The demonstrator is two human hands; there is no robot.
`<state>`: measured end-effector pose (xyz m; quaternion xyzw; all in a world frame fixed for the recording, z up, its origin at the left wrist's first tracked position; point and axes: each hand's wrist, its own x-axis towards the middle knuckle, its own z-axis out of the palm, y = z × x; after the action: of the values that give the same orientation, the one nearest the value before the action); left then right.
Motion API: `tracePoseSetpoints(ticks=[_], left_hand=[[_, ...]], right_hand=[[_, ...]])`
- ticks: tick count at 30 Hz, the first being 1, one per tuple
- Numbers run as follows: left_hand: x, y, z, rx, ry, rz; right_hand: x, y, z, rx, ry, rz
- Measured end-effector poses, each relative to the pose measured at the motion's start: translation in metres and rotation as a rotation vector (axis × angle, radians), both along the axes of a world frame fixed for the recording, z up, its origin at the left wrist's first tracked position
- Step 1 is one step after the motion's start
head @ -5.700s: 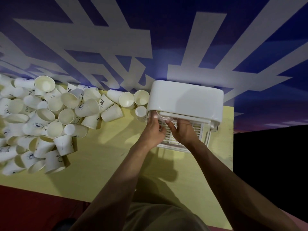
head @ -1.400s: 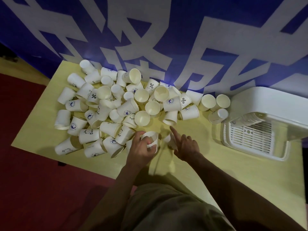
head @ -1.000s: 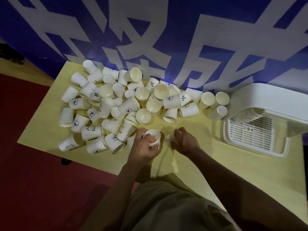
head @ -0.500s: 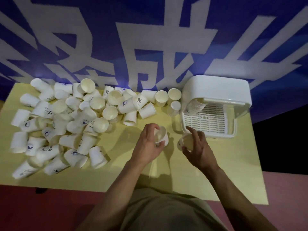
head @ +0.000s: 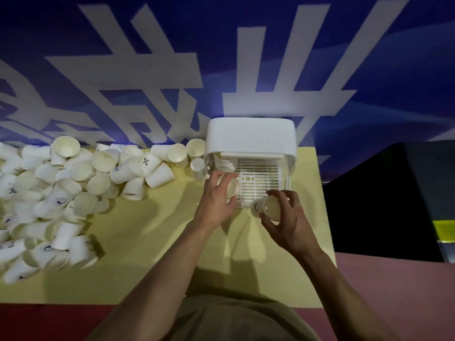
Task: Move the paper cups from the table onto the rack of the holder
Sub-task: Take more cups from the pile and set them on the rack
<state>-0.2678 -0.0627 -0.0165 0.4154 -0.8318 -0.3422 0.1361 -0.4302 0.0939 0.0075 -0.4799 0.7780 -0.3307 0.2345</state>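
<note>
- While both hands work at the holder, each holds one paper cup.
- Left hand: fingers curled round a cup, thumb and fingertips pinching its wall; cup tilted, mouth toward 3 o'clock, over the left front edge of the rack.
- Right hand: fingers spread and curved, gripping a second cup by its rim end; cup lies sideways, just off the rack's front edge at 6 o'clock.
- Stacked cups sit under the holder's hood, at 9 o'clock on the rack.
- Loose pile of cups covers the table at 9 o'clock of the holder; nearest ones touch its left wall.
</note>
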Motion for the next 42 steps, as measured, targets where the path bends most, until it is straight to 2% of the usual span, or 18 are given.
tracePoseSetpoints(ticks=[7, 17, 23, 31, 37, 42], left_hand=[[-0.033, 0.001, -0.031, 0.029, -0.292, 0.029], [-0.041, -0.009, -0.052, 0.098, -0.401, 0.013], [-0.03, -0.008, -0.04, 0.091, -0.325, 0.055], [0.014, 0.011, -0.002, 0.077, -0.148, 0.17], [0.06, 0.014, 0.001, 0.108, -0.203, 0.229], [0.095, 0.017, 0.001, 0.165, -0.228, 0.274]], right_hand=[[-0.037, 0.008, -0.01, -0.007, -0.041, 0.026], [-0.053, -0.002, -0.02, 0.01, -0.077, 0.051], [-0.047, -0.023, -0.014, 0.043, -0.014, 0.088], [-0.011, -0.08, -0.006, 0.019, 0.09, 0.291], [0.009, -0.109, -0.013, 0.194, 0.242, 0.387], [0.018, -0.121, -0.031, 0.261, 0.302, 0.431]])
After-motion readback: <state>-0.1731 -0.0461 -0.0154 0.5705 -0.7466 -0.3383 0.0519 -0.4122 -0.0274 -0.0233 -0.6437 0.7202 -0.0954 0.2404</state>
